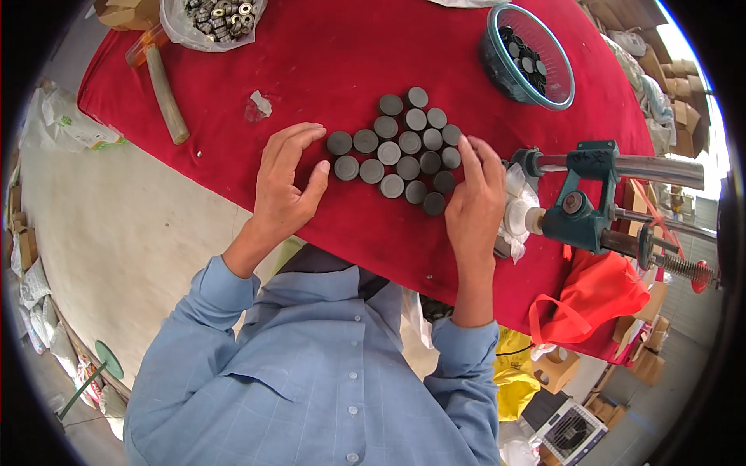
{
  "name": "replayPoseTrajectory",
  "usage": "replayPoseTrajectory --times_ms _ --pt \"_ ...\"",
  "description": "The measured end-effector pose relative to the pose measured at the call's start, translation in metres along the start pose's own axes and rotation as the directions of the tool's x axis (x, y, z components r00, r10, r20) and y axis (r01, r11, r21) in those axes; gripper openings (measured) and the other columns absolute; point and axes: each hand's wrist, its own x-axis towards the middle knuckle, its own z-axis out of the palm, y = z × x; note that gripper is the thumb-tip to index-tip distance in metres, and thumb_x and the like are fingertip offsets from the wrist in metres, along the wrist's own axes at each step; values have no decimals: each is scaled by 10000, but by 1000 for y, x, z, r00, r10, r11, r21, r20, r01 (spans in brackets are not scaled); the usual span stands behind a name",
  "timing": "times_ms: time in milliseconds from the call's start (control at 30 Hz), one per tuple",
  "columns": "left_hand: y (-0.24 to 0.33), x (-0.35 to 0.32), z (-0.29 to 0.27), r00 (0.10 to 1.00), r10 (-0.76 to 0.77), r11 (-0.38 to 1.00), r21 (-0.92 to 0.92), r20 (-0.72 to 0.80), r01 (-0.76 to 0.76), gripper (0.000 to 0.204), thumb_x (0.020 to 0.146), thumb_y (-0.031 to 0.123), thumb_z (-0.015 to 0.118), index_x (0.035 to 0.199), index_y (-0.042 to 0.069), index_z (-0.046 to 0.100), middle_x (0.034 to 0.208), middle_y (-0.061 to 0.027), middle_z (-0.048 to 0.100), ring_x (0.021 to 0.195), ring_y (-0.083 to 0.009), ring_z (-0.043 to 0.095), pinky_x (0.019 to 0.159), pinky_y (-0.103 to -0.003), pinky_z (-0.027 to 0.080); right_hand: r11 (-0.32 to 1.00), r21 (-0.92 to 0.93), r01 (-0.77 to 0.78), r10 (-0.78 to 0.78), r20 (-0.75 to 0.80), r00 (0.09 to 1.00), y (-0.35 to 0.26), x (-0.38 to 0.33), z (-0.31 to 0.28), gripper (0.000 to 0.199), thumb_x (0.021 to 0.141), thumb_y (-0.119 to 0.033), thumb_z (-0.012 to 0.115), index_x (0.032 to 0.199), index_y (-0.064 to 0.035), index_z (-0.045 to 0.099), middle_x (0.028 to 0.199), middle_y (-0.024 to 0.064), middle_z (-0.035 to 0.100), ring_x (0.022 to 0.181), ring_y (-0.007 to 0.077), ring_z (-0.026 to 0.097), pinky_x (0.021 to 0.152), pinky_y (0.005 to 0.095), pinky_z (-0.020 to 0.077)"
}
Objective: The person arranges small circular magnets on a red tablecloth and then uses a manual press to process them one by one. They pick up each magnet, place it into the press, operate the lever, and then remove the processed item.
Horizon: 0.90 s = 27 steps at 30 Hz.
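Observation:
Several dark grey round caps (389,153) stand close together in a loose cluster on the red tablecloth (334,62). To the left of them is my left hand (289,175), thumb and fingers apart, with nothing in its grasp. Its fingertips come close to the leftmost caps but stay a little off them. My right hand (477,194) lies along the cluster's right edge, fingers stretched forward and fingertips beside the outermost caps. Whether those fingertips touch a cap is hard to make out, and its thumb is mostly hidden.
A clear bowl with a blue rim (571,89) holds more dark caps at the far right. Right of my hand stands a green metal hand press (583,194). A wooden-handled tool (167,97) and a plastic bag of metal parts (175,19) lie far left. A red bag (590,299) rests near right.

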Motion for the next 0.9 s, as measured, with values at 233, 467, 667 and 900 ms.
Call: replayPoseTrajectory --times_ms 233,467,667,900 --pt "-6 -4 -4 998 -57 991 -122 8 58 408 923 -16 689 1330 7 666 1340 -168 684 1275 -331 639 1088 -415 509 996 -92 -12 18 62 998 17 0 25 486 842 68 613 1293 -47 754 1341 91 705 1253 305 643 1115 473 447" --pt "-5 -3 -6 995 82 996 -20 58 -81 453 920 13 693 1372 31 666 1402 -145 659 1279 -338 624 1118 -455 458 998 26 -65 64 40 997 14 -4 32 574 787 153 555 1303 -18 741 1350 109 702 1229 325 660 1102 468 464" --pt "4 -10 0 944 213 919 276 253 -281 493 943 229 755 1402 70 672 1528 -72 609 1406 -295 540 1193 -520 359 997 51 -61 60 28 998 8 -3 29 603 787 161 523 1347 9 688 1356 166 674 1254 364 642 1111 481 473" --pt "4 -9 5 920 296 871 323 258 -371 437 945 195 731 1352 44 685 1446 -97 661 1361 -299 584 1233 -553 354 979 193 -67 98 -157 983 -27 -53 -1 587 817 157 492 1358 11 667 1352 194 663 1234 383 634 1029 466 527"
